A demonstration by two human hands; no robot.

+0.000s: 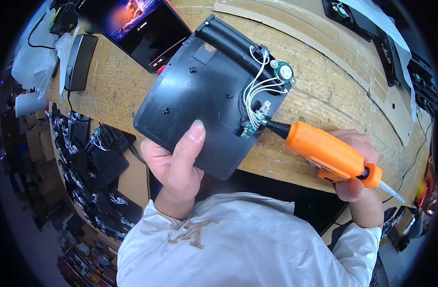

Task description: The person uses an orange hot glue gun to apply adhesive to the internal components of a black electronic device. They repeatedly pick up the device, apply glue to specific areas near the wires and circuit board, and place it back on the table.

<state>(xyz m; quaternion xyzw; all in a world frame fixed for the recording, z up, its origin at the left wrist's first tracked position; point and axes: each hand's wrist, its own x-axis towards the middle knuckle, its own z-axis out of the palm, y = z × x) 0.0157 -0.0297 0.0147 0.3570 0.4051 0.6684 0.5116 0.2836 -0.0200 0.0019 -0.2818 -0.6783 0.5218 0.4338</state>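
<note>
My left hand (178, 165) grips a black plastic panel (195, 95) by its near edge, thumb on top and fingers hidden beneath. White wires (251, 98) run across the panel's right side between a small green circuit board (250, 130) and a round silver component (285, 72) at the corner. An orange hot glue gun (324, 148) is in my right hand (355, 146), fingers wrapped around it. Its black nozzle meets or nearly meets the circuit board; exact contact is hard to tell. A clear glue stick (392, 191) pokes out of the gun's back end.
A phone or tablet with a lit screen (152, 38) lies at the upper left of the wooden table (324, 105). Beside it stands a black box-shaped device (81, 62). Several similar wired black panels (111, 148) are piled at left; more black parts (391, 62) lie at far right.
</note>
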